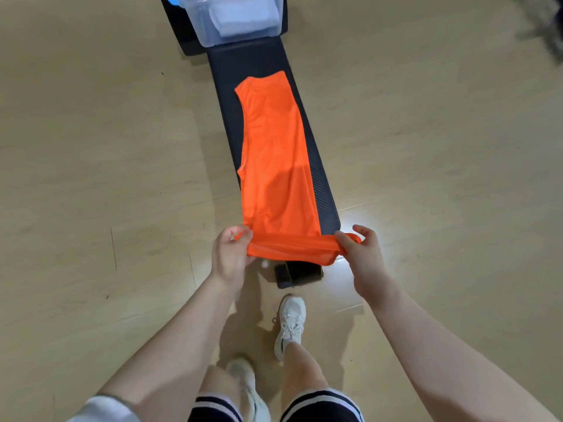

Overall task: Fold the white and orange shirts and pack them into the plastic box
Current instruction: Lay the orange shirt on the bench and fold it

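An orange shirt point(274, 159), folded in half lengthwise, lies along a long black bench point(320, 178). Its near hem hangs over the bench's near end. My left hand point(230, 254) grips the hem's left corner and my right hand point(362, 254) pinches the right corner, stretching the hem between them. A clear plastic box point(210, 28) stands on the bench's far end. A white folded shirt point(243, 16) lies inside it.
Light wooden floor point(91, 178) surrounds the bench on both sides. My legs and white sneakers point(289, 324) stand just before the bench's near end, by its black foot point(286, 275). A dark blurred object point(548, 28) sits at the far right.
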A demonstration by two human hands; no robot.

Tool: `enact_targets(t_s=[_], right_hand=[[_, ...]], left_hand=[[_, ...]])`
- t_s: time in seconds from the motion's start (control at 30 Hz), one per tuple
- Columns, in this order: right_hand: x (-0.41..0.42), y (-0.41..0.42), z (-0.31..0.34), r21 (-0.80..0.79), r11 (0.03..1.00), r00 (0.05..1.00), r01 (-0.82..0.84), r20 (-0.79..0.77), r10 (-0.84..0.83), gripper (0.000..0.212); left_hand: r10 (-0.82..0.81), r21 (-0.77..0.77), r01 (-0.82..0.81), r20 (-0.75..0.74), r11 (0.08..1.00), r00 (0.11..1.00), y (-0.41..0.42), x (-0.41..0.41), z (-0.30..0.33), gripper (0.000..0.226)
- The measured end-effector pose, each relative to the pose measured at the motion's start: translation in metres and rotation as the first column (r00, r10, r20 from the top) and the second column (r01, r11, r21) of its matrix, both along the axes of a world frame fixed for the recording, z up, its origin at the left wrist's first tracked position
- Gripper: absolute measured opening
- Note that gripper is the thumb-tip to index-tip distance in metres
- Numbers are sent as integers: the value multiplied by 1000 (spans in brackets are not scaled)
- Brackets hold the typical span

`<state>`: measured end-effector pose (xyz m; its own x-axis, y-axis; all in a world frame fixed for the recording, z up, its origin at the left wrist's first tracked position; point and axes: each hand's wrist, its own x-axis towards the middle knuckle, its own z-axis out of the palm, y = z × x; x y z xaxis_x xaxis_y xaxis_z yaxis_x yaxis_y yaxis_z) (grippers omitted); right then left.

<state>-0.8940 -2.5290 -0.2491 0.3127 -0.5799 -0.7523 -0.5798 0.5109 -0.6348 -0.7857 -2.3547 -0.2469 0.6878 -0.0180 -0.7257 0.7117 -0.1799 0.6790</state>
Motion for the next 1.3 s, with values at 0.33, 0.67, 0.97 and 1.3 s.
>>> enact_targets(t_s=[0.33, 0.67, 0.97, 1.3], right_hand=[[164, -48, -14, 37, 999, 995, 17, 98, -20, 14], [360, -114, -59, 35, 993, 993, 113, 25, -114, 20], [403, -144, -144, -246, 813, 829, -528, -357, 431, 17], [397, -144, -144, -472, 751, 887, -463, -247, 391, 17]], left_hand=[[94, 33, -90, -132, 995, 987, -37, 145, -9, 8], [-24, -52, 9, -307, 999, 952, -105, 334, -60, 15], [-834, 608, 626, 116, 489, 540, -118, 379, -154, 54], [-815, 561, 592, 379, 579, 438, -104, 374, -153, 34]])
